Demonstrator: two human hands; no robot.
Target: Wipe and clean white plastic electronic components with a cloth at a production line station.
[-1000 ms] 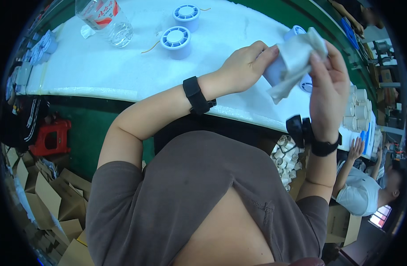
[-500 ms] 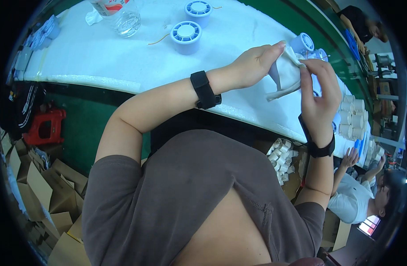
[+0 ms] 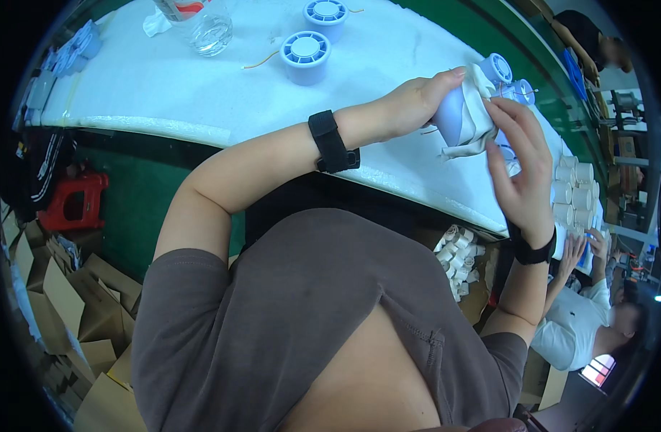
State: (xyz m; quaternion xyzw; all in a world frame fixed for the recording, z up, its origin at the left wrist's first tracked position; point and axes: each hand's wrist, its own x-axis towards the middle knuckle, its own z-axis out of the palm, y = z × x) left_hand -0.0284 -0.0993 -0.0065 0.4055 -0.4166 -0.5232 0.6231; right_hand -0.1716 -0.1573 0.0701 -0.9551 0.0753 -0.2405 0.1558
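Observation:
My left hand point(image 3: 413, 108) grips a pale blue round plastic housing point(image 3: 451, 119), tilted on its side above the right part of the table. A short wire shows below it. A white cloth point(image 3: 477, 119) lies over the housing's right end, its loose folds hanging down. My right hand point(image 3: 523, 158) pinches the cloth between thumb and fingers against the housing. Two similar housings with vented round tops, a nearer one point(image 3: 305, 57) and a farther one point(image 3: 325, 18), stand upright to the left of my hands. Others point(image 3: 496, 68) lie just beyond the cloth, partly hidden.
A clear water bottle point(image 3: 210, 32) stands at the far left. White cylinders point(image 3: 574, 191) are stacked at the right end of the table point(image 3: 179, 86). A box of white pieces point(image 3: 456, 263) sits below the edge. Cardboard point(image 3: 86, 309) and a red stool point(image 3: 75, 201) are at left. Co-workers are at right.
The cloth has shifted right and bunched up, so more of the housing's side shows. My right hand has moved slightly down, its fingers spread more along the cloth.

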